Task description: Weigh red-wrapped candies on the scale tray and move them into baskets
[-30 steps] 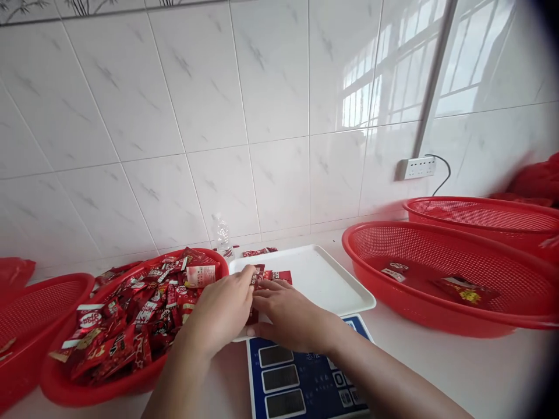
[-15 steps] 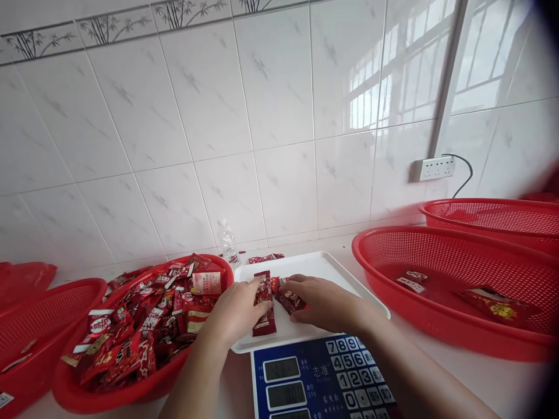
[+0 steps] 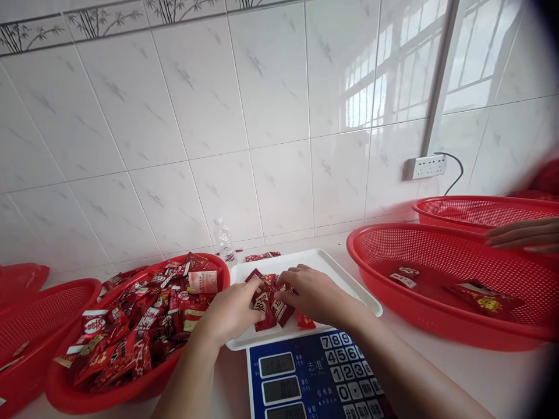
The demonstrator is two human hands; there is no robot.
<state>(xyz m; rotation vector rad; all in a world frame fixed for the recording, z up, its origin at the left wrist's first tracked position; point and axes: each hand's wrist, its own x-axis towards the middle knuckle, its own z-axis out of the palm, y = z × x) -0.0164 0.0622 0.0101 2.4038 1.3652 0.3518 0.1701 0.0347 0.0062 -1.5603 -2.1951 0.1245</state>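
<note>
Both hands are over the white tray of a digital scale. My left hand is closed, thumb and fingers on a dark red snack packet with pale lettering. Curled around another dark red snack packet, my right hand touches the first one's side. A small bright red packet lies on the tray below my right hand. Other wrappers are partly hidden behind my fingers. On the left, a red basket is heaped with similar packets.
Right of the tray stands a red basket with a few packets; another basket is behind it. Another person's hand reaches in there. A clear bottle and a packet sit behind the tray. A further red basket stands far left.
The packets on the tray have been turned and drawn together between my hands. The small bright red packet now shows below my right hand. Another person's hand has entered at right.
</note>
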